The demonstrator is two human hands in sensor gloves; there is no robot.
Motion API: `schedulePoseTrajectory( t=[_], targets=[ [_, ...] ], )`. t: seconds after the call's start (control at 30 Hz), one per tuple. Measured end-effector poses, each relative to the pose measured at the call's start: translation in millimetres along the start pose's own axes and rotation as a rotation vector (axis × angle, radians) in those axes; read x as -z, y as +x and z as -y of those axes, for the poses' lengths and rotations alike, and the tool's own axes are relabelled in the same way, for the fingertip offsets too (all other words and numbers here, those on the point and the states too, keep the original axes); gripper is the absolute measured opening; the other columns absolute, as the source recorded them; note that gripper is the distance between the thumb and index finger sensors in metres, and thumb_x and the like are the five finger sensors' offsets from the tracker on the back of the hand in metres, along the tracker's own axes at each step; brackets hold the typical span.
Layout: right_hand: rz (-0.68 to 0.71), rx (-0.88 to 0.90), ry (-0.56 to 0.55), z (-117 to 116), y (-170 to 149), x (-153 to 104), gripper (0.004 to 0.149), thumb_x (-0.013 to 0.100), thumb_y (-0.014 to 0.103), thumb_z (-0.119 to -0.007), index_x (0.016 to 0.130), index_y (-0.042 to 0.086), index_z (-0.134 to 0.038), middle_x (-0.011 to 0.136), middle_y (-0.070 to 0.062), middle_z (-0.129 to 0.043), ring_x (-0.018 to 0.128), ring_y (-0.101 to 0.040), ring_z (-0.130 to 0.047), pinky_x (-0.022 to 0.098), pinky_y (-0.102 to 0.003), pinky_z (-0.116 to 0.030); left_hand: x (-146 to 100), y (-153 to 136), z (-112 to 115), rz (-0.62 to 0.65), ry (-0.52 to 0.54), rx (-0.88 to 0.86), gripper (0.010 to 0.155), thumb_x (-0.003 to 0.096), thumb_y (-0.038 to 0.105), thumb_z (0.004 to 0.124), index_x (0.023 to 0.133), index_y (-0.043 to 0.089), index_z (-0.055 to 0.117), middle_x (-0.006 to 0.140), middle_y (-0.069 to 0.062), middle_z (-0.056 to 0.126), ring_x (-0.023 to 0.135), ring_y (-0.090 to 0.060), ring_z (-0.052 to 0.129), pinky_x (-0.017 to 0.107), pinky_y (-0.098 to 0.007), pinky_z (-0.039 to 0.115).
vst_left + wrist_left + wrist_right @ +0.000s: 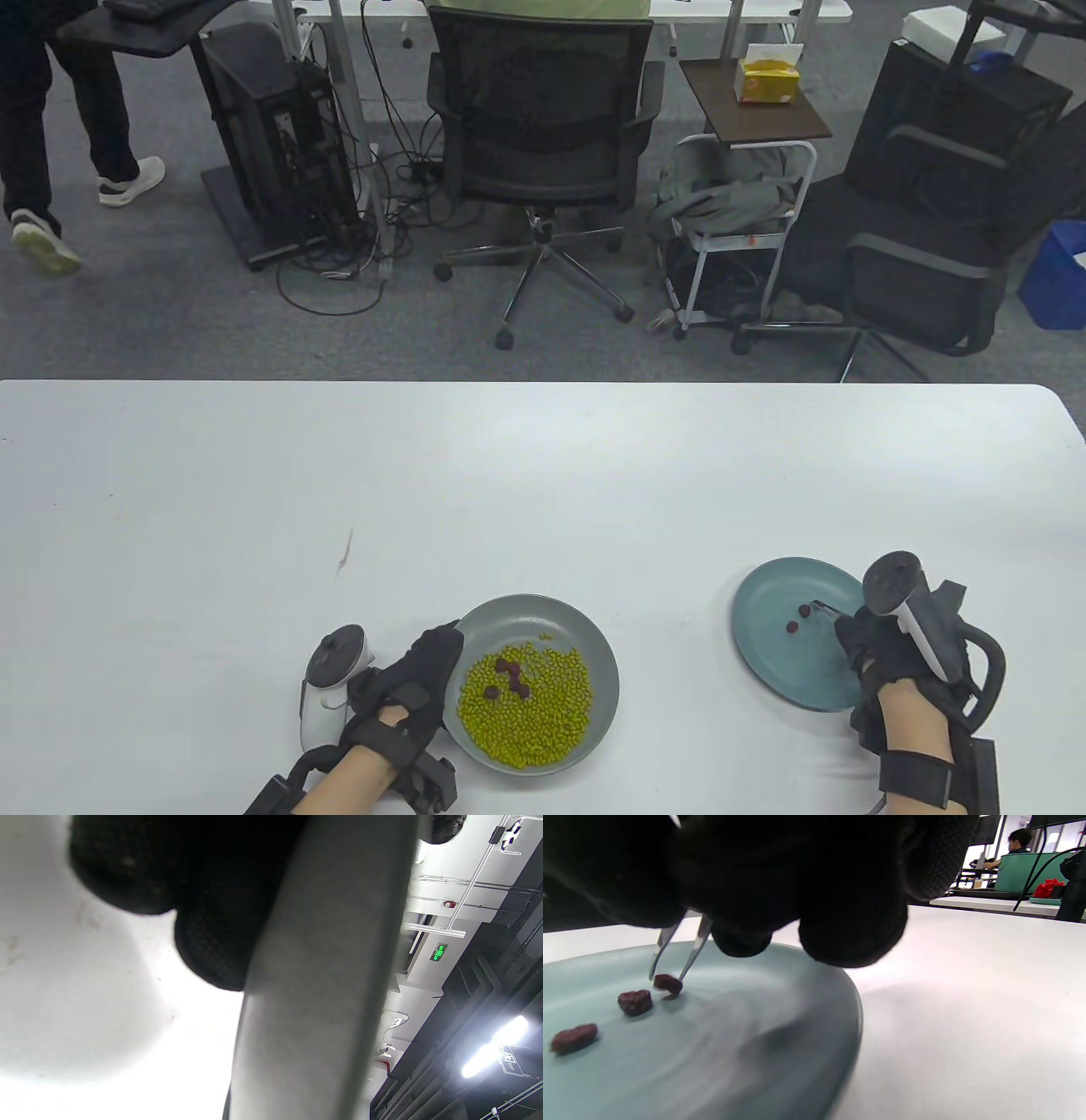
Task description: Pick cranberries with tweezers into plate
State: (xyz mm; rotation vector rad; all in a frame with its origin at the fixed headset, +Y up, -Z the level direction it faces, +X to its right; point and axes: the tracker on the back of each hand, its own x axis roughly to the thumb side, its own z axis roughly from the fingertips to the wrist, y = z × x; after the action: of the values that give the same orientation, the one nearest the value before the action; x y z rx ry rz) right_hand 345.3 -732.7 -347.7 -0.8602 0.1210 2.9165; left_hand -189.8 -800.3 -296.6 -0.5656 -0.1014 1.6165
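Observation:
A grey bowl of green beans holds several dark red cranberries. My left hand grips the bowl's left rim; in the left wrist view its fingers lie against the rim. My right hand holds metal tweezers over the blue plate. In the right wrist view the tweezers have their tips on either side of a cranberry at the plate's surface. Two more cranberries lie on the plate beside it.
The white table carries the bowl at front centre and the plate at front right, about a hand's width apart. A small brown mark sits left of centre. Office chairs and a cart stand beyond the far edge.

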Motion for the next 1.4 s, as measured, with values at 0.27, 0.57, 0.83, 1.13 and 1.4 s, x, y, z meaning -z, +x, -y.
schedulePoseTrajectory(
  t=[0.27, 0.57, 0.83, 1.13, 1.4],
  targets=[
    [0.147, 0.211, -0.26, 33.0, 17.0, -30.6, 0.048, 0.033, 0.056, -0.082, 0.072, 0.029, -0.09, 0.041, 0.017, -0.094, 0.05, -0.012, -0.095, 0.07, -0.048, -0.06, 0.2, -1.2, 2.2, -0.007, -0.013, -0.013, 0.06, 0.0533, 0.053, 0.059, 0.101, 0.018, 0.048, 0.079, -0.004, 0.085, 0.034, -0.023, 0.112, 0.024, -0.039, 0.093],
    [0.659, 0.28, -0.418, 27.9, 97.3, -114.9, 0.047, 0.033, 0.056, -0.081, 0.072, 0.031, -0.089, 0.042, 0.019, -0.093, 0.052, -0.01, -0.095, 0.071, -0.048, -0.059, 2.7, -4.5, 6.9, 0.018, -0.035, -0.051, 0.06, 0.0533, 0.053, 0.058, 0.101, 0.018, 0.048, 0.08, -0.004, 0.084, 0.035, -0.023, 0.112, 0.024, -0.039, 0.093],
    [1.012, 0.129, -0.589, 13.4, 146.5, -189.7, 0.047, 0.032, 0.057, -0.081, 0.073, 0.034, -0.088, 0.043, 0.02, -0.092, 0.054, -0.01, -0.094, 0.073, -0.047, -0.057, 3.4, -5.8, 3.4, 0.018, -0.01, -0.043, 0.06, 0.0533, 0.053, 0.058, 0.101, 0.018, 0.048, 0.08, -0.004, 0.084, 0.035, -0.023, 0.112, 0.024, -0.039, 0.093],
    [1.23, 0.149, -0.559, 3.7, 152.6, -208.7, 0.047, 0.031, 0.058, -0.08, 0.072, 0.035, -0.088, 0.043, 0.02, -0.092, 0.055, -0.01, -0.093, 0.074, -0.046, -0.055, 3.2, -5.6, 2.0, 0.016, -0.002, -0.039, 0.06, 0.0534, 0.053, 0.058, 0.101, 0.018, 0.048, 0.08, -0.004, 0.085, 0.035, -0.023, 0.112, 0.024, -0.039, 0.093],
    [1.295, 0.133, -0.531, -2.3, 154.5, -209.4, 0.047, 0.031, 0.058, -0.08, 0.071, 0.035, -0.088, 0.043, 0.019, -0.092, 0.055, -0.01, -0.093, 0.074, -0.046, -0.055, 3.2, -6.0, 1.7, 0.016, -0.004, -0.036, 0.06, 0.0534, 0.053, 0.058, 0.101, 0.018, 0.048, 0.08, -0.004, 0.085, 0.035, -0.023, 0.112, 0.024, -0.039, 0.093]
  ],
)
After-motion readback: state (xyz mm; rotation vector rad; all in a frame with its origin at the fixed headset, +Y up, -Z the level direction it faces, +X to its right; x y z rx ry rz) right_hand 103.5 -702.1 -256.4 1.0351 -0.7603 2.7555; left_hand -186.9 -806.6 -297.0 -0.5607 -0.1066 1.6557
